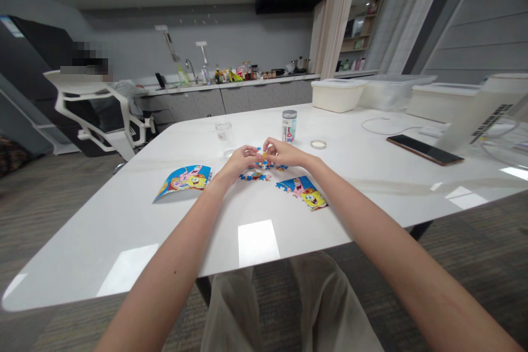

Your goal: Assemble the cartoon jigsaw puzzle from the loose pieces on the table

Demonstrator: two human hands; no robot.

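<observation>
Puzzle pieces (265, 156) in both half-closed hands (284, 152)

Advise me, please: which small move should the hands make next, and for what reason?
I would perhaps bring the yellow piece at the fingertips of the right hand to the partly joined puzzle and test its fit. That puzzle has a jagged left edge and contains yellow, while the printed sheet lies at the left for comparison.
</observation>
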